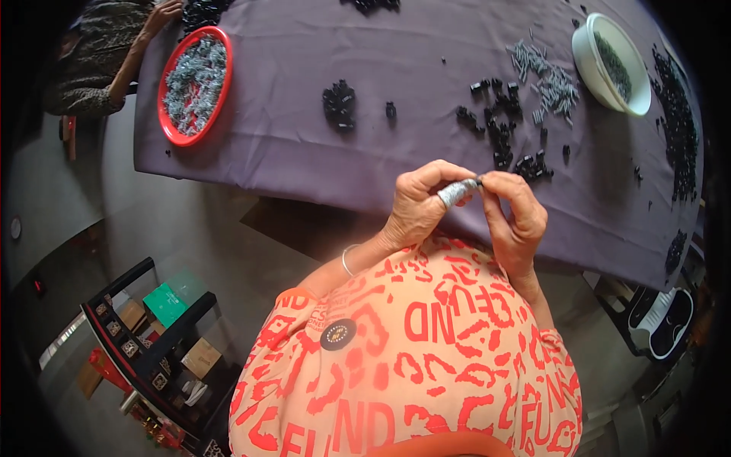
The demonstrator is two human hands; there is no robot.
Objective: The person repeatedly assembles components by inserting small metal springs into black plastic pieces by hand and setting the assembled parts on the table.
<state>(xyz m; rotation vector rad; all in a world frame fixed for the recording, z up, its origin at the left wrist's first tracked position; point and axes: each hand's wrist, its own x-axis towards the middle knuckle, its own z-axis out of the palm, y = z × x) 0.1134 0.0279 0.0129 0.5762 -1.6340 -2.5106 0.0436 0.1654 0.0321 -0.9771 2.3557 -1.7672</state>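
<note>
Just past the table's near edge, my left hand and my right hand meet at the fingertips. Both pinch a small dark piece, mostly hidden by the fingers. A silvery-grey wrapping, apparently tape, covers one finger of my left hand. Beyond my hands lies a loose cluster of small black plastic parts. Grey pins are heaped behind it to the right. Further left are a single black part and a small pile of black parts.
A red oval tray of silvery small parts stands at the left, near another person's hand. At the right are a white tub with grey-green contents and a long spread of black parts. The purple cloth covers the table.
</note>
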